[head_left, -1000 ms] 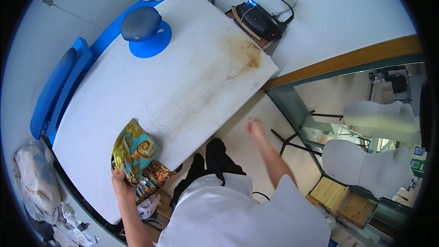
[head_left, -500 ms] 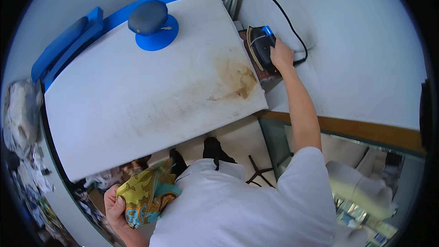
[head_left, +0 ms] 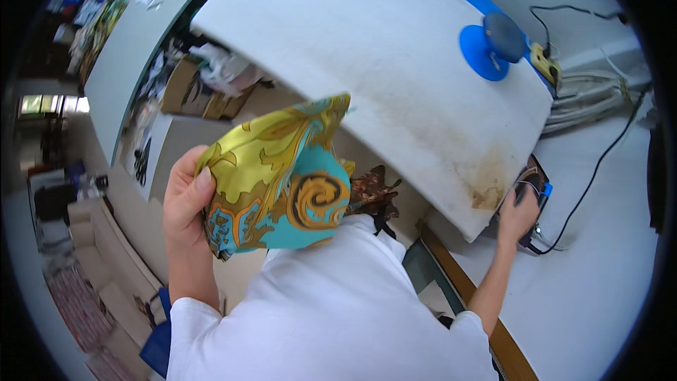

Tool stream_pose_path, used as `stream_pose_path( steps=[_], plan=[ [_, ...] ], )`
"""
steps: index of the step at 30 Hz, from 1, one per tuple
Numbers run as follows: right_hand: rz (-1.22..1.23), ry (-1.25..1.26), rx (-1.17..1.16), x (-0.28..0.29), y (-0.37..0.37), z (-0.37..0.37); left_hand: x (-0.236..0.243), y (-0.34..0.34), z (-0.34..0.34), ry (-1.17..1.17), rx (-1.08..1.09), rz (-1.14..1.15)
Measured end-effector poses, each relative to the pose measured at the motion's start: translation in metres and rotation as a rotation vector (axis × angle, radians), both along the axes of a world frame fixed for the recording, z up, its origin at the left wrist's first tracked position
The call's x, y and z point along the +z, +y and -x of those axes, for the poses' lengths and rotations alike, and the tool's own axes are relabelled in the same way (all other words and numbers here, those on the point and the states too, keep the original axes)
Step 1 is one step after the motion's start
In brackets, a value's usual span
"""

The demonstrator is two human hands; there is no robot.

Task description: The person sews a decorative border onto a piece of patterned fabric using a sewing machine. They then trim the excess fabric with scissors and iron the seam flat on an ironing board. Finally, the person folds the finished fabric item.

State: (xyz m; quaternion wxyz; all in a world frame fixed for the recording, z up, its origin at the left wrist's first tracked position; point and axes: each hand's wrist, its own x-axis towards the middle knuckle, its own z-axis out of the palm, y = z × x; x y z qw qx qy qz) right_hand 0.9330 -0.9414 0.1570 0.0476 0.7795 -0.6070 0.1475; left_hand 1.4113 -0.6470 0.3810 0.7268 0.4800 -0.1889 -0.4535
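My left hand [head_left: 187, 197] grips a silky patterned cloth [head_left: 275, 183] in yellow-green, turquoise and orange-brown. The thumb presses on its left edge, and the folded fabric hangs in front of my white shirt. Out to the right, my right hand [head_left: 519, 217] is closed around the handle of a dark iron [head_left: 546, 191] with a blue part. The iron sits on a dark reddish rest beside the near right corner of the white padded ironing table [head_left: 338, 35]. My hand covers much of the iron. Brown scorch stains mark the table near that corner.
A grey pad on a round blue base [head_left: 484, 53] stands at the table's far edge, near a yellow power strip [head_left: 544, 63]. The iron's black cord [head_left: 598, 169] runs along the wall. A cardboard box [head_left: 180, 85] and plastic bags lie under the table. A sofa [head_left: 116, 268] is at left.
My view has swung to the left, so the table and iron now appear farther right. My left hand has lifted the cloth higher in front of me. The right hand stays at the iron.
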Motion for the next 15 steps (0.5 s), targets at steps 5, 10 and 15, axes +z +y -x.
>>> stream_pose_path(
  steps=[5,10,15],
  plan=[
    [-1.014,-0.833,0.571,0.044,0.109,-0.236,0.007,0.088,-0.017,-0.092,0.193,0.126],
    [-0.249,-0.200,0.179,0.017,0.052,-0.169,-0.003,0.188,-0.029,-0.110,0.391,0.146],
    [-0.008,0.535,-0.352,-0.039,0.016,0.097,-0.036,0.221,-0.060,0.095,0.306,0.145]
  ],
)
